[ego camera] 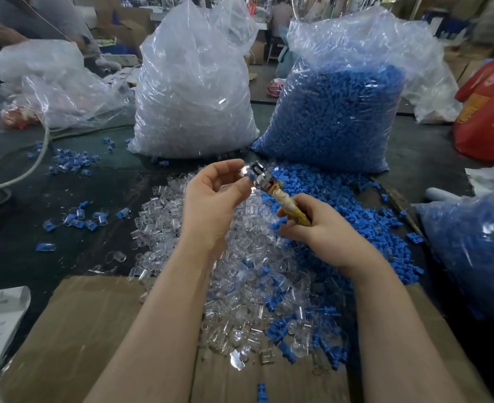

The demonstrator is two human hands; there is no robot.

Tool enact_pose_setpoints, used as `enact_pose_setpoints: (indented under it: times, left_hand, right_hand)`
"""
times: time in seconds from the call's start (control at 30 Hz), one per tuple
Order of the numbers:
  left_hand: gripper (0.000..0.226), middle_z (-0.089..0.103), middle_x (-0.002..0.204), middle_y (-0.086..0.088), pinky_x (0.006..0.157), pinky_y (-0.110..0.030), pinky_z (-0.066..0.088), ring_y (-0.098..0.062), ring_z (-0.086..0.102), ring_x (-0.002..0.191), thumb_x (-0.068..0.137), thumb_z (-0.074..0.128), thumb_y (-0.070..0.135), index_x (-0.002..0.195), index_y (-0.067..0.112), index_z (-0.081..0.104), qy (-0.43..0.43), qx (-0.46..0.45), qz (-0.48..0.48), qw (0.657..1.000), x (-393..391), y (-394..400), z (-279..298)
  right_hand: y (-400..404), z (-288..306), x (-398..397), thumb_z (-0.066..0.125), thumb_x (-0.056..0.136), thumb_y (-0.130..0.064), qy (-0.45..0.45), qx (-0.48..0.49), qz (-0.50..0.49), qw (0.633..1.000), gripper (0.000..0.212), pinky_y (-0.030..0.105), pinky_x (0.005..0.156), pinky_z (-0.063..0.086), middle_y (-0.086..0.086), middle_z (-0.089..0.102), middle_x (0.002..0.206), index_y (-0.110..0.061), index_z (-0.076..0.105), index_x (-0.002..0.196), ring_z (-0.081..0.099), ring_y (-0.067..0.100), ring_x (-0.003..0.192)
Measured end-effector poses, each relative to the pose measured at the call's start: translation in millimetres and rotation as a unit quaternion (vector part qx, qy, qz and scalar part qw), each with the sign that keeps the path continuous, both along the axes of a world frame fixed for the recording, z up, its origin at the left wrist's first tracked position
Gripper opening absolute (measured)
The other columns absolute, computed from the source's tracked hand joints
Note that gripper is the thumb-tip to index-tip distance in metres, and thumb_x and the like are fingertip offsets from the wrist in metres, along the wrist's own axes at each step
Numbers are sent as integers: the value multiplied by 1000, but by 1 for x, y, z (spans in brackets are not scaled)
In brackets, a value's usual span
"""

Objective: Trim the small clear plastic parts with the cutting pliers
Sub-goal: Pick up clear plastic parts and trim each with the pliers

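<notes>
My right hand [321, 231] grips the tape-wrapped yellow handles of the cutting pliers [272, 186], whose metal jaws point up and left. My left hand [211, 199] pinches a small clear plastic part [247, 171] between thumb and fingers, right at the jaws. Both hands hover above a heap of clear parts [240, 286] mixed with blue parts [341, 205] on the dark table.
A tall bag of clear parts [193, 91] and a bag of blue parts [338, 112] stand behind the heap. Another blue-filled bag [478, 251] lies right, a red bag [490, 112] far right. Cardboard [94, 330] lies in front, and loose assembled pieces [77, 219] and a cable [22, 173] lie left.
</notes>
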State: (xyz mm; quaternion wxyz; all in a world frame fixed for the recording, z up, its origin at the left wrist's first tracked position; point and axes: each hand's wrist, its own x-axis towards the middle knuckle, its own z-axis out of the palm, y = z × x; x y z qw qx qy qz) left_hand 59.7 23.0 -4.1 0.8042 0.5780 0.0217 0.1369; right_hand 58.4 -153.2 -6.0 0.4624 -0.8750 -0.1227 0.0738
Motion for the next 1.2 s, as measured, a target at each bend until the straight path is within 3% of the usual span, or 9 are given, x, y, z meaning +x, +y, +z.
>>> enact_pose_setpoints:
  times: [0.13,0.3,0.47,0.8,1.1,1.2]
  left_hand:
    - [26,69,92,-9,82,-29,59,-14,67,85,83,69,-9,101,9,68,-9,7,1,1000,1,1,0]
    - [25,72,88,-7,80,-28,60,-14,69,83,84,68,-9,101,9,68,-8,-1,-3,1000,0,2,0]
    - [24,76,83,-2,74,-25,59,-14,72,81,82,69,-7,100,8,68,-2,-32,-9,999,2,3,0]
    - [25,76,83,-3,71,-22,58,-13,73,80,79,71,-6,99,8,68,4,-68,-21,997,3,3,0]
    - [25,77,94,-4,74,-21,57,-15,73,88,82,69,-5,100,11,72,35,-52,-32,998,4,6,-3]
    - [21,76,88,-5,74,-20,57,-13,72,83,86,65,-4,98,10,74,63,-64,-20,996,6,11,-3]
  right_hand:
    - [0,-1,1,67,89,-18,1,-12,3,1000,23,38,70,41,25,57,97,-10,55,107,49,24,73]
    - [0,-1,2,66,89,-17,-14,-42,8,999,20,37,67,41,7,55,86,-19,51,101,50,20,70]
    - [-1,0,1,63,89,-13,-23,-77,13,997,24,40,67,41,15,55,94,-19,48,105,48,22,73]
    - [6,-2,2,57,83,-7,-79,-136,-25,987,25,35,56,36,2,51,75,-27,42,83,45,21,63]
    - [4,-5,3,54,83,-11,-80,-157,-29,984,25,36,55,39,0,52,75,-33,42,84,49,21,62]
    - [3,-6,4,56,86,-17,-96,-152,-49,982,22,36,57,40,-4,53,76,-34,41,87,50,18,65]
